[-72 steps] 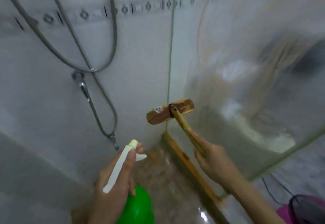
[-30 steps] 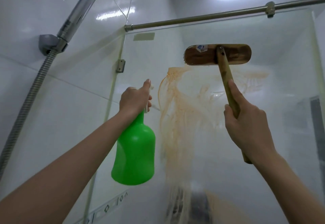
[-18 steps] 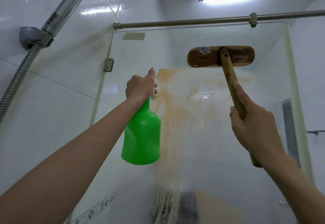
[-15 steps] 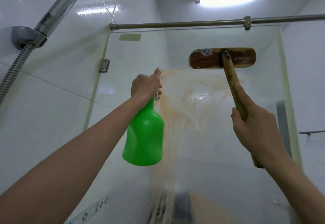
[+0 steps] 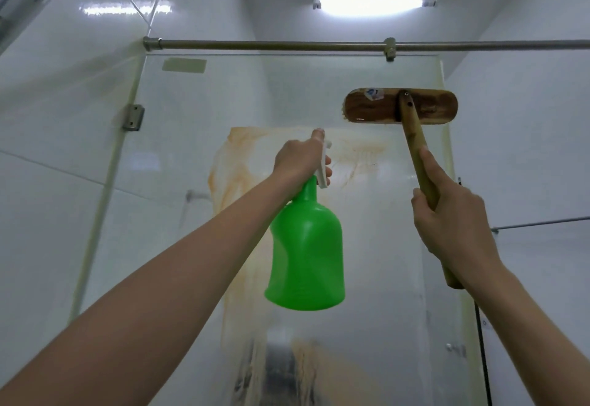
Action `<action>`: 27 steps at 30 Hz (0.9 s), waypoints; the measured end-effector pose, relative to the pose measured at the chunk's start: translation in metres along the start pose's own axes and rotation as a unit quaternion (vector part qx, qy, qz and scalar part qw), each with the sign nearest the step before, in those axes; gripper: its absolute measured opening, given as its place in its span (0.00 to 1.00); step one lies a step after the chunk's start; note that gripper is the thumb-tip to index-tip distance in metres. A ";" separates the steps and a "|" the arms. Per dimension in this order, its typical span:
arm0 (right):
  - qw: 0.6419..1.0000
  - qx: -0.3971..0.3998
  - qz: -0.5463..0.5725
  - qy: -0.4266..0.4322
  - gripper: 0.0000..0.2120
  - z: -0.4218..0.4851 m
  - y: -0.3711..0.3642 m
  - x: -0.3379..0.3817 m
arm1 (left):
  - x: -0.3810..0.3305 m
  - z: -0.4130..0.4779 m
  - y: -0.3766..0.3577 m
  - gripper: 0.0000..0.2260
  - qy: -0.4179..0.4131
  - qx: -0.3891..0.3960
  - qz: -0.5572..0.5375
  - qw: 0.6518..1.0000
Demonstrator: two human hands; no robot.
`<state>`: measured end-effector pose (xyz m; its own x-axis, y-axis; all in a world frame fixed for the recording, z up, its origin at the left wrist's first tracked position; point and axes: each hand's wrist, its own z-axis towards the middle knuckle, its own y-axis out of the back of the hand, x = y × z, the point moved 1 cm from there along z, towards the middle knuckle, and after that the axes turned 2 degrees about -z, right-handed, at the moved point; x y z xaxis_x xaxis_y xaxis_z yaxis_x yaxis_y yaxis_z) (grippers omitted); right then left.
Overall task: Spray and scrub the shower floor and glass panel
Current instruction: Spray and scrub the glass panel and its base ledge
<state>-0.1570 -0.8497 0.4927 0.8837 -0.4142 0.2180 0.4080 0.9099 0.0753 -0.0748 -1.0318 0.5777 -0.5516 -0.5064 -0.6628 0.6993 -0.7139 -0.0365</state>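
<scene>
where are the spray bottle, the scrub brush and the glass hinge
spray bottle (image 5: 306,255), head view, on its green body
scrub brush (image 5: 367,109), head view, on the wooden head's left half
glass hinge (image 5: 132,117), head view, on the metal plate's middle

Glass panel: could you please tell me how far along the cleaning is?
Done: orange-brown residue is smeared across the glass panel, so scrubbing has begun. In hand: the left hand grips the green spray bottle, the right hand holds the brush at the upper glass. Left: streaks run down the panel; the floor is out of view.
</scene>
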 end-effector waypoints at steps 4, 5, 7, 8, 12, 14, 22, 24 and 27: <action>1.000 -0.002 -0.001 -0.021 0.30 -0.002 0.006 -0.007 | 0.003 -0.006 -0.004 0.19 0.012 0.024 -0.010 1.000; 1.000 -0.001 0.001 -0.028 0.30 -0.003 0.005 -0.008 | 0.004 -0.007 -0.002 0.19 0.015 0.029 -0.008 0.999; 0.999 0.003 0.008 -0.042 0.30 -0.007 0.003 -0.009 | 0.006 -0.009 0.003 0.20 0.019 0.027 -0.006 0.999; 0.999 0.007 0.010 -0.047 0.30 -0.009 0.001 -0.008 | 0.008 -0.010 0.008 0.20 0.019 0.024 -0.007 1.000; 0.998 0.032 0.017 -0.056 0.30 -0.022 -0.010 -0.001 | 0.016 -0.009 0.040 0.19 0.021 -0.001 -0.001 1.000; 0.998 0.045 0.003 -0.046 0.30 -0.030 -0.019 0.005 | 0.019 -0.006 0.063 0.19 0.017 -0.036 0.012 0.999; 0.992 0.078 -0.098 0.005 0.34 -0.058 -0.064 0.046 | 0.015 0.010 0.159 0.21 -0.028 -0.106 0.086 0.990; 0.991 0.066 -0.111 0.032 0.37 -0.044 -0.080 0.070 | 0.018 0.010 0.177 0.22 -0.027 -0.116 0.101 0.988; 0.988 0.040 -0.134 0.064 0.41 0.016 -0.109 0.104 | 0.022 0.007 0.199 0.23 -0.008 -0.128 0.078 0.989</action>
<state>-0.1128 -0.9914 0.5228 0.7707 -0.6347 0.0561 0.6157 0.7644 0.1913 0.0490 -1.1882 0.5607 -0.4326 -0.6098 -0.6640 0.8679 -0.4810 -0.1237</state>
